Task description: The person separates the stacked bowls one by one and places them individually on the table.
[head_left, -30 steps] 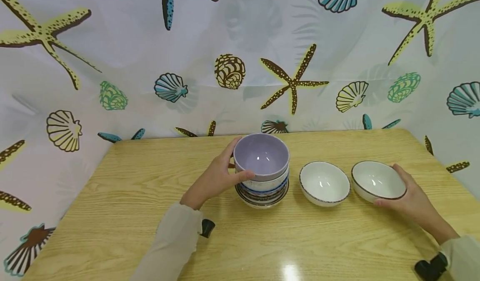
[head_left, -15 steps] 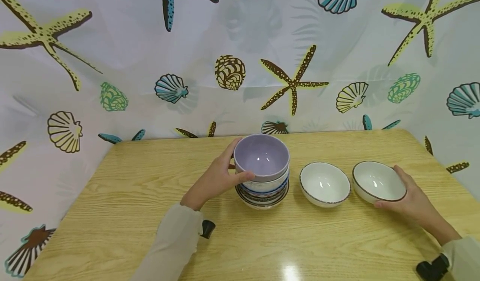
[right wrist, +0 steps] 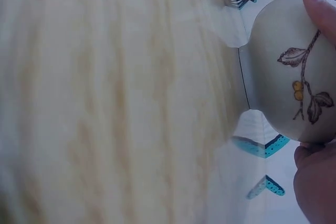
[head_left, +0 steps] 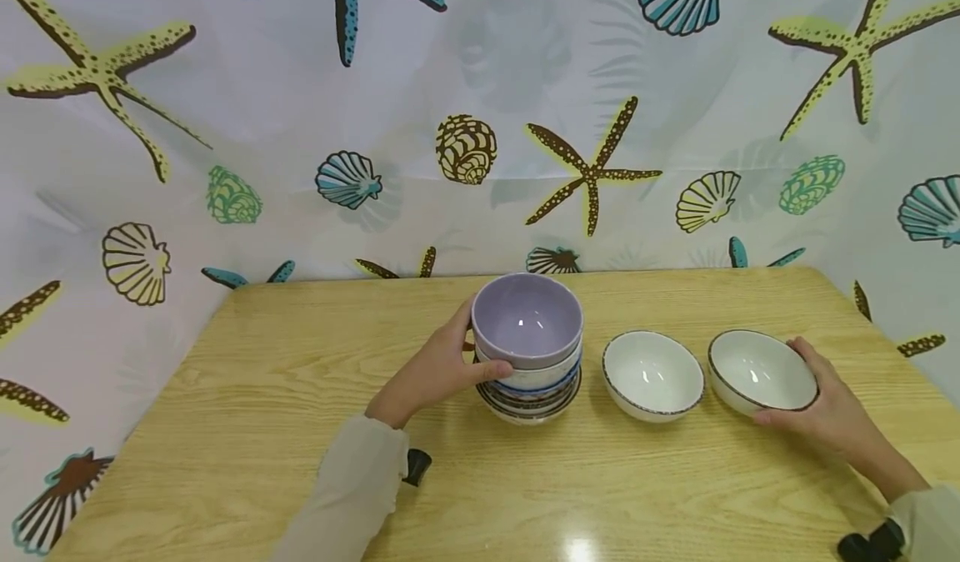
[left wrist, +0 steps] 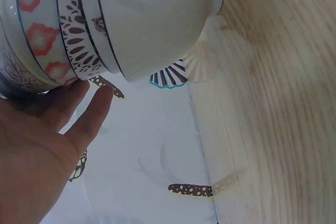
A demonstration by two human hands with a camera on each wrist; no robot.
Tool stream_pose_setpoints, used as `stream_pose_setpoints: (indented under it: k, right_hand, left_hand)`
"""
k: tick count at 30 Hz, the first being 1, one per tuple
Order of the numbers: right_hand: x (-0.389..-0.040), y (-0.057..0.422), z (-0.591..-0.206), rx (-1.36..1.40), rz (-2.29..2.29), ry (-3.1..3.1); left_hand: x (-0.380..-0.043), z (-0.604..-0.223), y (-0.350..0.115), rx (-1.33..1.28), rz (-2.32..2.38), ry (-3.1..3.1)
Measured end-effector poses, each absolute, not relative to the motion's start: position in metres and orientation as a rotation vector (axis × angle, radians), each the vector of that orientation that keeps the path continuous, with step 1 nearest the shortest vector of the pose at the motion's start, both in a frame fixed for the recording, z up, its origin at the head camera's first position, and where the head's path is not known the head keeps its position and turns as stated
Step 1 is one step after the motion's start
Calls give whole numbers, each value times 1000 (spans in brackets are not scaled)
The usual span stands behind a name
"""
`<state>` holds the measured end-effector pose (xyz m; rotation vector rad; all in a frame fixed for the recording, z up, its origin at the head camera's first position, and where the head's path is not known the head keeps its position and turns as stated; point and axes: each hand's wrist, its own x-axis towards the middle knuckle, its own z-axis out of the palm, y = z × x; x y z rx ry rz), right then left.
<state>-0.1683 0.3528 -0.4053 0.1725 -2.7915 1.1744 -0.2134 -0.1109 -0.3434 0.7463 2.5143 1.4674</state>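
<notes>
In the head view a stack of bowls (head_left: 534,378) stands mid-table, topped by a purple bowl (head_left: 527,316). My left hand (head_left: 442,366) grips its upper left side, thumb in front and fingers round the back. Patterned bands on the stacked bowls (left wrist: 79,30) show in the left wrist view. At the right, my right hand (head_left: 825,399) holds a white bowl (head_left: 761,370) with a dark rim, thumb on the near side. That bowl's outside (right wrist: 294,66) bears a printed twig with leaves and yellow berries. Between stack and held bowl sits another white bowl (head_left: 652,376), dark-rimmed too.
All of it is on a light wooden table (head_left: 300,462). A white cloth (head_left: 285,128) printed with starfish and shells hangs along the back and sides. Black wrist straps (head_left: 870,543) show at the sleeves.
</notes>
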Motion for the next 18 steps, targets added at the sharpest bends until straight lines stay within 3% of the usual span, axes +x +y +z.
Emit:
stream_pose_setpoints:
  k: [18]
  right_hand:
    - [-170, 353, -395, 255, 1271, -2695]
  left_hand:
    - [-212, -347, -109, 659, 1476, 2515]
